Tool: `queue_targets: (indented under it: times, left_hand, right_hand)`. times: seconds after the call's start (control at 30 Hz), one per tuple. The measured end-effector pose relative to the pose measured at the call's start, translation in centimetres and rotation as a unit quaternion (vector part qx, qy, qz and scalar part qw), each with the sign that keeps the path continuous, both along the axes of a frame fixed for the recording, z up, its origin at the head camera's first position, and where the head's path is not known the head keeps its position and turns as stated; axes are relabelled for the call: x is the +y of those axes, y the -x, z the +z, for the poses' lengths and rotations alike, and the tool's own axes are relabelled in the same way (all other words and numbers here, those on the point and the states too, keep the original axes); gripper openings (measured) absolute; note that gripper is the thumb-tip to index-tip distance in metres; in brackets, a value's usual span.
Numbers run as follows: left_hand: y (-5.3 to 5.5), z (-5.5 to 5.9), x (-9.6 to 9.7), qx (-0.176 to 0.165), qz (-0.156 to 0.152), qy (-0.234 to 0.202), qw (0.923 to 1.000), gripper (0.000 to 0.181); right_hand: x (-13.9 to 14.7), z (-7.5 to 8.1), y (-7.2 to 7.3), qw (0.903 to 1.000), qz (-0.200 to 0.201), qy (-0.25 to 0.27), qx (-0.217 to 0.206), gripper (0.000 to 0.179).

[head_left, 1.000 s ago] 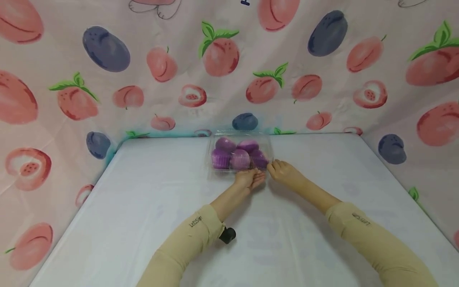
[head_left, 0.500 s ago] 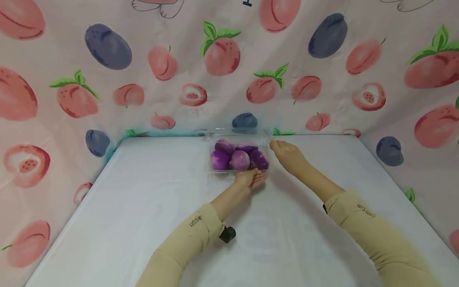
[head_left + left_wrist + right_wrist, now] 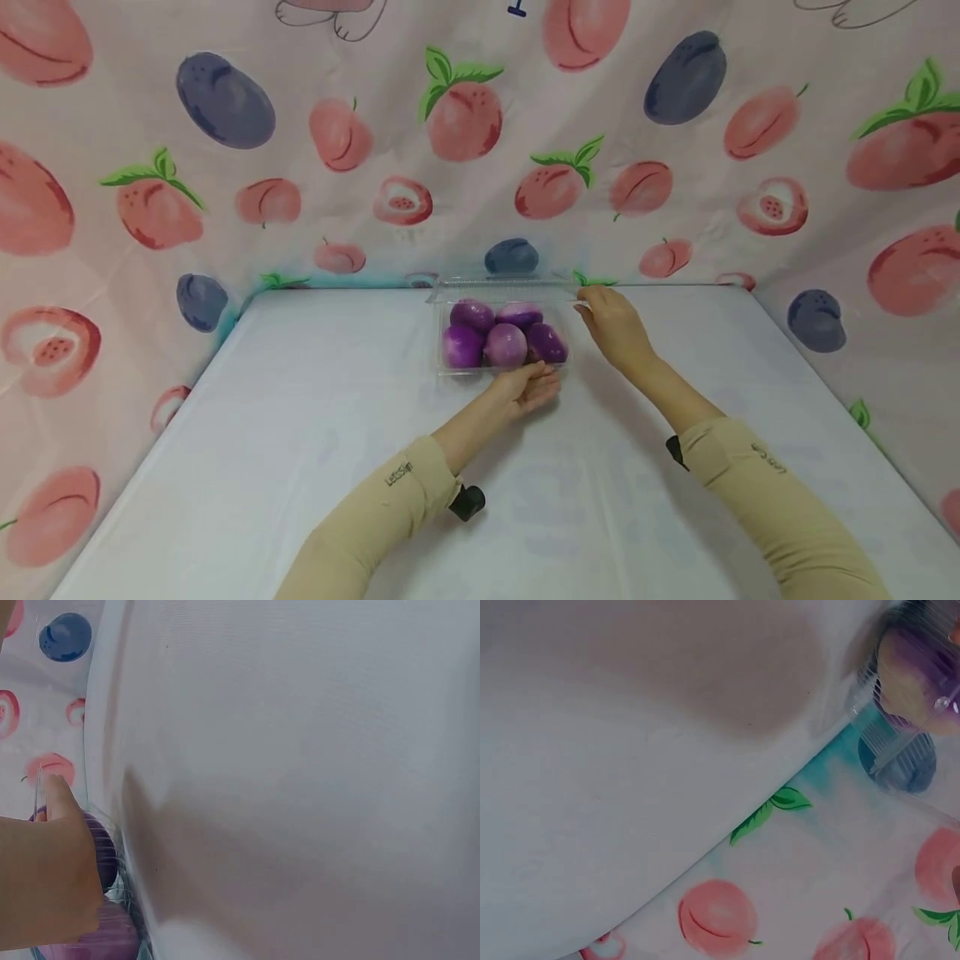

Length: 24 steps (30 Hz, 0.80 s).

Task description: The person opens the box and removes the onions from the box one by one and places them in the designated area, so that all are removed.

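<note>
Clear plastic box (image 3: 463, 372) touches the straight-fingered left hand (image 3: 522, 387); the right hand (image 3: 615, 325) pinches its lid (image 3: 502, 291). Only head view shows five rounded purple vegetables (image 3: 506, 344).

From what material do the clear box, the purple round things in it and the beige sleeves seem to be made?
Box: probably thin, glossy clear plastic; it is see-through, with ribs and highlights. Purple round things: smooth, shiny skin; real produce or imitation, I cannot tell. Sleeves: likely matte cloth, judging by soft creases.
</note>
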<state>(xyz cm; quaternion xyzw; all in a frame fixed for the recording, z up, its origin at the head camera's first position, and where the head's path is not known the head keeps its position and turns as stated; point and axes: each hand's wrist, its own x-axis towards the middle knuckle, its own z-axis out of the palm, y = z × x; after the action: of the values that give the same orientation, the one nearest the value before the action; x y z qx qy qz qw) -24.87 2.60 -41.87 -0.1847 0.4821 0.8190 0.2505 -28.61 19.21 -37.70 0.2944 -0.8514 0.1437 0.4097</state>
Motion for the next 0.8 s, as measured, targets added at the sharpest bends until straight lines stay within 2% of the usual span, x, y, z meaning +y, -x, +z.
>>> queue_targets:
  times: [0.2,0.37,0.47,0.57,0.67,0.73,0.8]
  left_hand:
    - [-0.8,-0.1,-0.5,0.002,-0.016,-0.011,0.9998,0.036]
    - [-1.1,0.4,-0.8,0.004,-0.044,-0.028,0.9986,0.039]
    - [-1.4,1.0,-1.5,-0.009,-0.082,-0.042,0.9957,0.043]
    - [-1.8,1.8,-2.7,-0.003,-0.132,-0.036,0.9907,0.046]
    - [-2.2,2.6,-4.4,0.03,-0.164,0.001,0.9861,0.046]
    - [-2.6,3.2,-5.4,0.061,-0.162,0.043,0.9839,0.044]
    - [-3.0,3.8,-6.6,0.109,-0.158,0.092,0.977,0.041]
  right_hand:
    - [-0.4,0.9,0.1,0.9996,-0.004,0.027,0.001,0.014]
    - [-0.3,1.9,0.2,0.9986,-0.011,0.05,-0.013,0.009]
    - [-0.2,2.3,0.2,0.9974,-0.013,0.065,-0.029,0.009]
    - [-0.2,2.3,0.2,0.9955,-0.007,0.08,-0.05,0.01]
    - [-0.2,2.3,0.3,0.9908,0.002,0.107,-0.082,0.012]
    - [-0.3,2.4,0.3,0.9855,0.005,0.132,-0.107,0.014]
    - [-0.3,2.5,0.4,0.9786,0.011,0.159,-0.13,0.016]
